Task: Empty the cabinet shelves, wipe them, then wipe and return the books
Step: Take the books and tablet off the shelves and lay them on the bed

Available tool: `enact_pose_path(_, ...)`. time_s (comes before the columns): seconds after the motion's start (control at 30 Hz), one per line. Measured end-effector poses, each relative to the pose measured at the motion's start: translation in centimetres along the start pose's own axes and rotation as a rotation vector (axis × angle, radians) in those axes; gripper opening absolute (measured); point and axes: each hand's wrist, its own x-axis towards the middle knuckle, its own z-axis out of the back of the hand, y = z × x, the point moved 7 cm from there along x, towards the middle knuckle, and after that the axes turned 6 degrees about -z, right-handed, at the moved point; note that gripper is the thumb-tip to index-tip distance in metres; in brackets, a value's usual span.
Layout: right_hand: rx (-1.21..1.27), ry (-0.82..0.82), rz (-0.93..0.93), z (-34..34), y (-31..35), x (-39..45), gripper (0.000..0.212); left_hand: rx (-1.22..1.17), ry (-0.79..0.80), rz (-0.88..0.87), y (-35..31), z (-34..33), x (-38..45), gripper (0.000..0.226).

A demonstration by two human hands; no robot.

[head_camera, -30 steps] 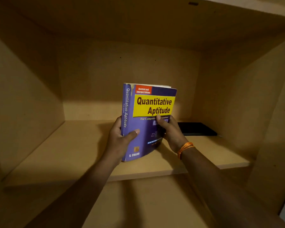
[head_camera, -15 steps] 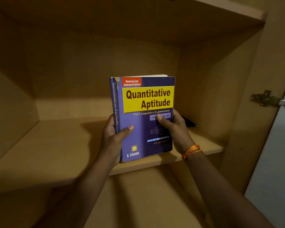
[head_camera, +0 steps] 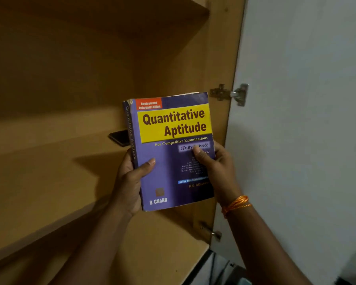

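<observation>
Wooden cabinet shelves (head_camera: 56,182) fill the left of the view, with an open white door (head_camera: 306,120) hinged at the right. Both hands hold a thick purple book (head_camera: 173,157) upright in front of the shelf's right end, clear of the board: the left hand (head_camera: 130,182) has its grip around the spine side with the thumb on the cover, the right hand (head_camera: 216,167) likewise on the page side. A dark flat object (head_camera: 119,137), perhaps a phone, lies on the shelf behind. The step appears to be emptying the shelf; next, the book probably needs setting down somewhere outside the cabinet.
</observation>
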Motion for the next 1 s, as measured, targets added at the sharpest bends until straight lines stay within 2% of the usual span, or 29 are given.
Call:
enact_pose_path(0.07,-0.035,-0.082,0.009,2.5,0.5,-1.9,0.032,-0.040,0.057,0.045,1.7,-1.9,-0.8,0.043)
enact_pose_path(0.2,-0.110,-0.228,0.044,7.2,1.9,-6.1,0.014,-0.080,0.165,0.102,4.3,-6.1,-2.9,0.039)
enact_pose_path(0.4,-0.118,-0.425,0.068,14.1,3.8,-13.3,0.029,-0.085,0.250,0.193,7.9,-12.7,-8.1,0.050)
enact_pose_path(0.57,-0.127,-0.558,0.046,19.7,5.0,-20.7,0.028,-0.013,0.307,0.288,11.1,-18.1,-14.2,0.058)
enact_pose_path(0.83,-0.199,-0.758,-0.020,29.6,8.4,-34.1,0.032,-0.058,0.436,0.423,13.2,-28.1,-26.4,0.048)
enact_pose_path(1.0,-0.256,-0.894,-0.047,34.9,10.6,-43.7,0.039,-0.049,0.525,0.503,13.7,-33.7,-35.0,0.055)
